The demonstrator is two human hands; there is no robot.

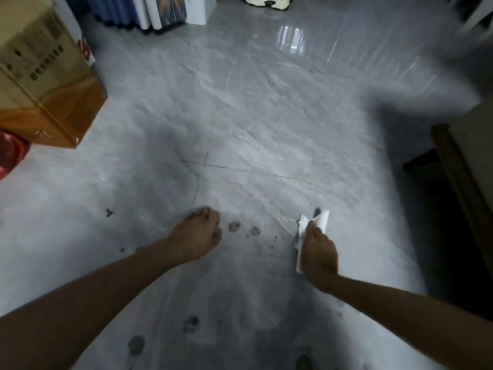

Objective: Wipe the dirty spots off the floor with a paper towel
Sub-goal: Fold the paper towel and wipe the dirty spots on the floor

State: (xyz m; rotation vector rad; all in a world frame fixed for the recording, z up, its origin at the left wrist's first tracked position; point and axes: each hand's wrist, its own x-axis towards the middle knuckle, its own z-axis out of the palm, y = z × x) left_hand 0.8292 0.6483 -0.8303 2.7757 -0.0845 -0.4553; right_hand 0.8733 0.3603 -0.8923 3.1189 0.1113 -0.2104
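My right hand point(318, 256) grips a white paper towel point(321, 220) and presses it on the grey tiled floor point(266, 116), over a dark mark at the towel's far edge. My left hand point(197, 233) rests on the floor with its fingers curled under, holding nothing. Two brownish spots point(234, 227) lie between the hands, right of the left hand. A dark spot point(108, 212) sits to the left. More smudges point(190, 323) lie nearer me, between my forearms, with small dark specks point(274, 239) near the towel.
A tan cardboard box point(45, 84) stands at the left, with a red object point(10, 156) beside it. A wooden piece of furniture point(464, 169) is at the right edge. White panels and blue cloth point(149, 12) stand at the back.
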